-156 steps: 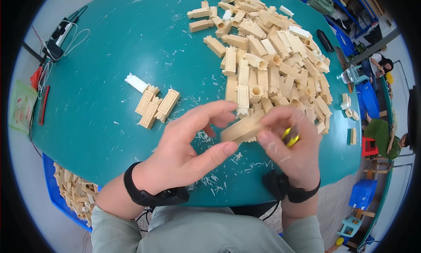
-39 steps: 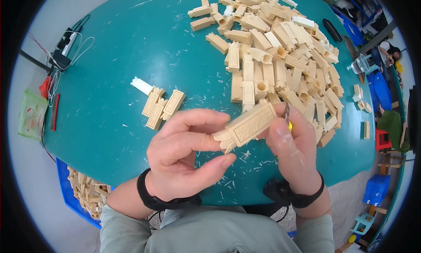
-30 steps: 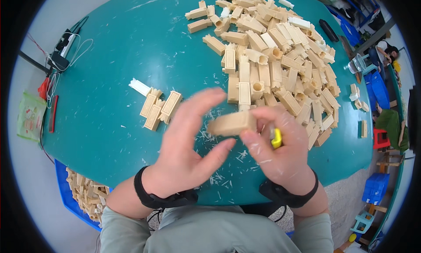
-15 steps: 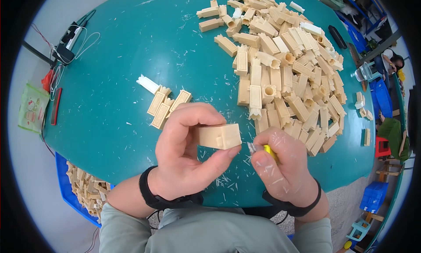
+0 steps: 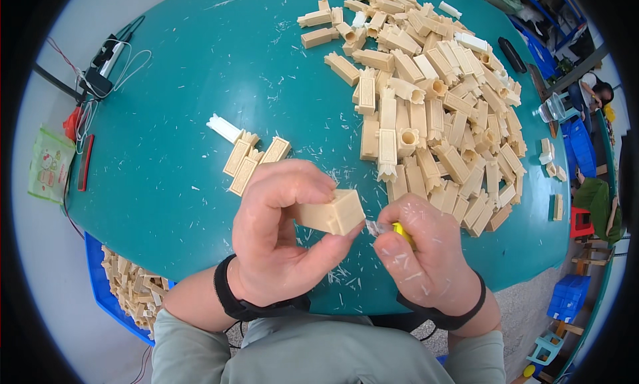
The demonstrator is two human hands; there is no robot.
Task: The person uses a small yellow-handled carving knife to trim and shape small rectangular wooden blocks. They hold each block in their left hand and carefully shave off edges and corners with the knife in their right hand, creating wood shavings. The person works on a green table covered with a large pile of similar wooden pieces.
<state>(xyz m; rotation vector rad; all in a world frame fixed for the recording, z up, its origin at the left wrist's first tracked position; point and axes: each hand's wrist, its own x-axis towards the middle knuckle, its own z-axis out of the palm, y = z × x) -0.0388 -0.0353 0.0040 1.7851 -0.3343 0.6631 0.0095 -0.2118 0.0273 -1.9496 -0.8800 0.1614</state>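
At lower centre, your left hand (image 5: 276, 241) fingers grip a cream rectangular plastic block (image 5: 331, 213); your right hand (image 5: 423, 261) fingers close round a small yellow-handled blade (image 5: 393, 229) touching it.

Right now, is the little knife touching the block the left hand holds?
Touching. The head view shows the knife blade tip meeting the block corner, held in the left hand.

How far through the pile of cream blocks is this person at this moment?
Looks done: only three blocks and a white piece lie set apart to the left. In hand: the left hand holds one cream block, the right hand puts a yellow-handled blade to its end. Left: the large heap on the teal table, so most remains.
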